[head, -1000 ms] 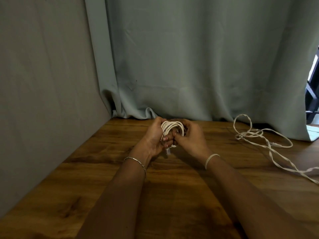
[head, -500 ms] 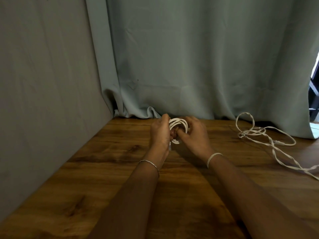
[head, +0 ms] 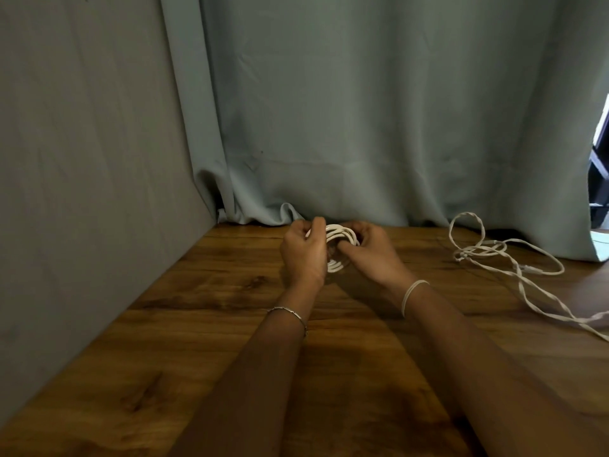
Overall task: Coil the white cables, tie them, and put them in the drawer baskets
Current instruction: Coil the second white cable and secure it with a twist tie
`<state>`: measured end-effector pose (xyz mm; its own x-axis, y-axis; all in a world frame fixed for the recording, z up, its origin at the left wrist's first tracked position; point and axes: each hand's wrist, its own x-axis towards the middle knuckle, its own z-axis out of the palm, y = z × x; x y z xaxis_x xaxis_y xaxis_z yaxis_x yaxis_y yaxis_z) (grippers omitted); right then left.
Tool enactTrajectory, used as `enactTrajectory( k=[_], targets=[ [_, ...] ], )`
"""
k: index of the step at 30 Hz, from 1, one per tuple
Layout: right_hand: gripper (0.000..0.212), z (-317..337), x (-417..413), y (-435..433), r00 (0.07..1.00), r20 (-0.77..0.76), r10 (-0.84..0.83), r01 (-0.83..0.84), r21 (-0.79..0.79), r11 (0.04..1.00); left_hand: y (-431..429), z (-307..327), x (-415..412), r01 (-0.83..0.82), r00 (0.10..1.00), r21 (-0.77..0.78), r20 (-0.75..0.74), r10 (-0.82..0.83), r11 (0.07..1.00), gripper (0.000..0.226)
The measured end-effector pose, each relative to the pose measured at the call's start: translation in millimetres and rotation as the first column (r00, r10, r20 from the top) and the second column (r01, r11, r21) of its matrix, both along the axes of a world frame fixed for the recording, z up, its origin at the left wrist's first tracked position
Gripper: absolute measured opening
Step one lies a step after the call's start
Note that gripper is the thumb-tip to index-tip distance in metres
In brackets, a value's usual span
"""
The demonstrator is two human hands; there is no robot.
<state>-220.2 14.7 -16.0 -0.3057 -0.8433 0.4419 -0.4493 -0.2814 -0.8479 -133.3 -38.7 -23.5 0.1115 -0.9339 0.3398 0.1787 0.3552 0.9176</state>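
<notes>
Nearest to the camera, two bare forearms reach forward over the wooden table (head: 197, 324), the left one with a thin metal bracelet (head: 290, 313) and the right one with a pale band (head: 413, 293) on the wrist. Farther out, the left hand (head: 303, 255) and the right hand (head: 372, 255) meet above the table near its back edge and hold the coiled cable (head: 339, 239) between them. The fingers of both hands are curled around the loops, the left from its side with the back of the hand toward the camera, the right with the thumb pressing on the bundle. I judge that this cable is light, thin and smooth, and a little springy, so the loops probably want to open again. The best place to hold is across the whole bundle where the turns cross, pinching all loops together, while the free end goes around the middle. To the right and farther back, well apart from the hands, the loose cable (head: 487, 255) lies uncoiled on the table, in front of the grey-blue curtain (head: 362, 127). No drawer basket is visible. Compared with one second ago, the left hand has turned over, so its palm is no longer seen, and the small plug that was hanging under the bundle is now hidden.
</notes>
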Motion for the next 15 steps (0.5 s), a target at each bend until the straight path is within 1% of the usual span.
enactTrajectory(
  k=[1,3,5,6,7,8,10,12,15],
  targets=[
    [0.026,0.1,0.4,0.8,0.999,0.048,0.022,-0.023,0.031,0.999,-0.3,0.7,0.7,0.0,1.0,0.015,-0.001,0.0,1.0,0.014],
    [0.029,-0.6,0.9,2.1,0.977,0.203,0.067,-0.088,0.096,0.991,-1.8,1.3,1.5,0.039,0.999,0.04,0.004,-0.039,0.998,0.012],
    [0.034,-1.9,-0.8,2.5,0.923,0.371,0.098,-0.155,0.125,0.98,-5.9,-1.0,1.3,0.087,0.995,0.042,0.05,-0.089,0.995,0.007],
    [0.036,-2.7,-2.3,2.4,0.89,0.444,0.108,-0.181,0.127,0.975,-7.3,-1.6,1.2,0.108,0.991,0.035,0.071,-0.11,0.994,0.007],
    [0.037,-3.6,-4.7,1.9,0.865,0.489,0.115,-0.202,0.129,0.971,-8.0,-2.0,1.0,0.126,0.988,0.035,0.087,-0.129,0.991,0.016],
    [0.038,-4.8,-7.2,1.6,0.853,0.507,0.125,-0.223,0.138,0.965,-8.7,-2.5,0.9,0.138,0.985,0.045,0.097,-0.141,0.989,0.024],
    [0.038,-7.2,-10.9,1.4,0.855,0.494,0.159,-0.27,0.163,0.949,-7.2,-2.1,1.9,0.161,0.981,0.068,0.095,-0.167,0.985,0.031],
    [0.038,-8.8,-12.9,1.9,0.85,0.484,0.209,-0.319,0.156,0.935,-5.3,-1.1,3.1,0.213,0.974,0.109,0.051,-0.219,0.971,0.029],
    [0.043,-10.4,-14.0,1.3,0.838,0.484,0.251,-0.355,0.136,0.925,-3.9,-0.3,5.2,0.289,0.956,0.158,0.001,-0.292,0.944,0.022]
  ],
)
